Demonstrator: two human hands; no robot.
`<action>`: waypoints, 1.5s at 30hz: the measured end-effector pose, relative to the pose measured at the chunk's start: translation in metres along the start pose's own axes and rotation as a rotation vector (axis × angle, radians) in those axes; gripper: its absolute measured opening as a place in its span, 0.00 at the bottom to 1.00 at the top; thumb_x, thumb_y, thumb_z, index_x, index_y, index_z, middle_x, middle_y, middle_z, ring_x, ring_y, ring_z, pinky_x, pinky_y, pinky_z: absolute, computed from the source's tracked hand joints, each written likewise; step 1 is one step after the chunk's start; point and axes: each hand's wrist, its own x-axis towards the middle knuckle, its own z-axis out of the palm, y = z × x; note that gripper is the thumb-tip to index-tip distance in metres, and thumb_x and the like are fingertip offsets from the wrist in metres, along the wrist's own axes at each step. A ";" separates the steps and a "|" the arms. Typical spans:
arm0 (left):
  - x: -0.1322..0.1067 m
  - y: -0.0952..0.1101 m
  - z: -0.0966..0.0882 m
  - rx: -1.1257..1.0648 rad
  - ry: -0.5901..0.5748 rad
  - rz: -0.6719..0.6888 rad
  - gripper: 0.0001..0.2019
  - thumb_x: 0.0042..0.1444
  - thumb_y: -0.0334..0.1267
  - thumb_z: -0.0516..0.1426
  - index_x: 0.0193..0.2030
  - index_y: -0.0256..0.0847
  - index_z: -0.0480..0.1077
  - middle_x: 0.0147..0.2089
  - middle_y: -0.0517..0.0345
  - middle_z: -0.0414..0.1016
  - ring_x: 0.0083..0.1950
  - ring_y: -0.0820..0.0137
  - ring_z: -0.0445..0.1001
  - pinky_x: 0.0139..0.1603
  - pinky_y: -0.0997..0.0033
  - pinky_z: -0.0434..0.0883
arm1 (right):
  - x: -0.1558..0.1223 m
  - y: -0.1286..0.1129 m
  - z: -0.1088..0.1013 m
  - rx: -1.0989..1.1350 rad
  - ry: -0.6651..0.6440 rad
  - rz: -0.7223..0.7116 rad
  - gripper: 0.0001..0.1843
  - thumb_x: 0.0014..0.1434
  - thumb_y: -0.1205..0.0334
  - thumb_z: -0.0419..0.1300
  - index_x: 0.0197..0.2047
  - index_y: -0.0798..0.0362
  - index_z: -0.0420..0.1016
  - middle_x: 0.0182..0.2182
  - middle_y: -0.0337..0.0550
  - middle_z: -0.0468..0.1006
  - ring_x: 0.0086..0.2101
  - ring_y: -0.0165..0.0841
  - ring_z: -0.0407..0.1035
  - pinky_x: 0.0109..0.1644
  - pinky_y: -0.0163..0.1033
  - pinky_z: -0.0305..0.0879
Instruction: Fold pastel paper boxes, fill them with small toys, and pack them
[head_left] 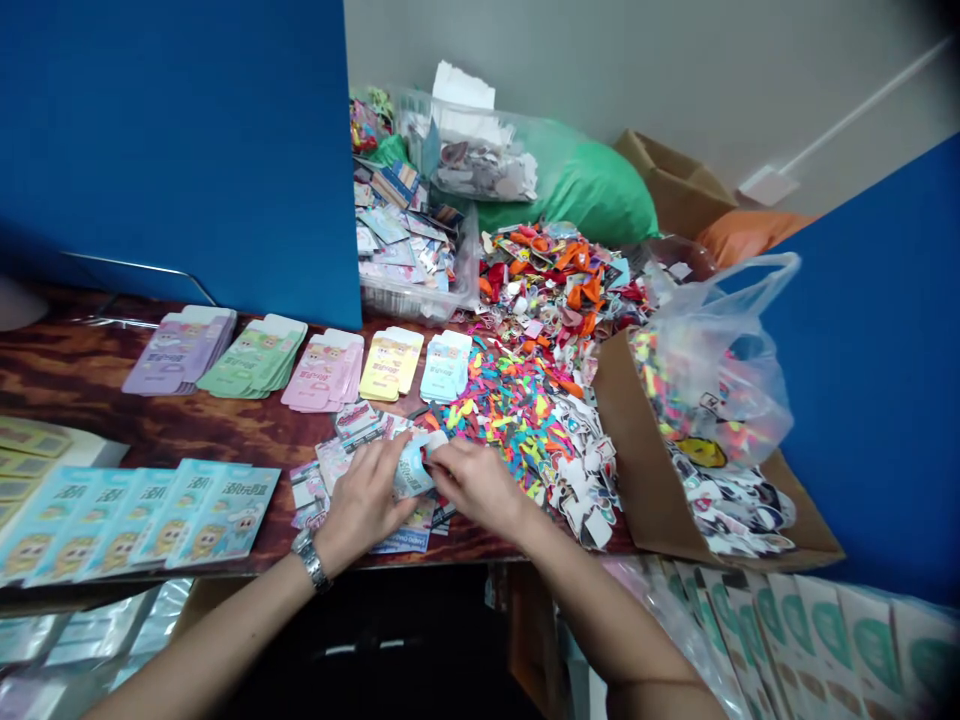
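Observation:
My left hand (367,492), with a metal watch on its wrist, is closed around a small light-blue printed packet (411,470). At the packet's top end, the fingers of my right hand (476,482) are pinched together; something small and dark red shows at their tips, too small to name. Printed cards (309,490) lie spread on the table under and beside my left hand. Just beyond my right hand is a heap of small colourful pieces (510,405). A stack of light-blue packets (445,366) lies behind the hands.
Purple (176,352), green (253,357), pink (326,370) and yellow packets (391,364) form a row. Larger blue packs (225,515) lie front left. A cardboard box (660,480) with a plastic bag stands right; a clear bin (420,298) and blue panel (172,150) are behind.

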 end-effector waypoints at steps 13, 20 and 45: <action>0.007 -0.004 0.000 0.040 0.008 0.049 0.38 0.54 0.33 0.57 0.70 0.40 0.46 0.54 0.44 0.68 0.53 0.55 0.68 0.51 0.55 0.72 | 0.003 0.004 0.014 -0.328 0.000 -0.119 0.06 0.62 0.69 0.57 0.36 0.51 0.74 0.33 0.42 0.76 0.31 0.32 0.69 0.30 0.32 0.63; 0.008 -0.010 0.003 -0.075 0.042 -0.021 0.38 0.55 0.43 0.59 0.70 0.40 0.47 0.59 0.43 0.67 0.58 0.56 0.70 0.55 0.57 0.72 | 0.028 0.057 -0.036 0.096 0.035 -0.129 0.15 0.67 0.60 0.54 0.54 0.50 0.72 0.39 0.41 0.80 0.37 0.29 0.73 0.42 0.32 0.68; 0.015 0.016 -0.018 -0.265 0.033 -0.154 0.38 0.53 0.47 0.62 0.67 0.42 0.51 0.63 0.44 0.64 0.64 0.56 0.66 0.62 0.55 0.68 | 0.127 0.214 -0.059 -0.612 -0.095 0.340 0.16 0.64 0.69 0.52 0.54 0.62 0.71 0.44 0.61 0.76 0.42 0.39 0.71 0.43 0.37 0.62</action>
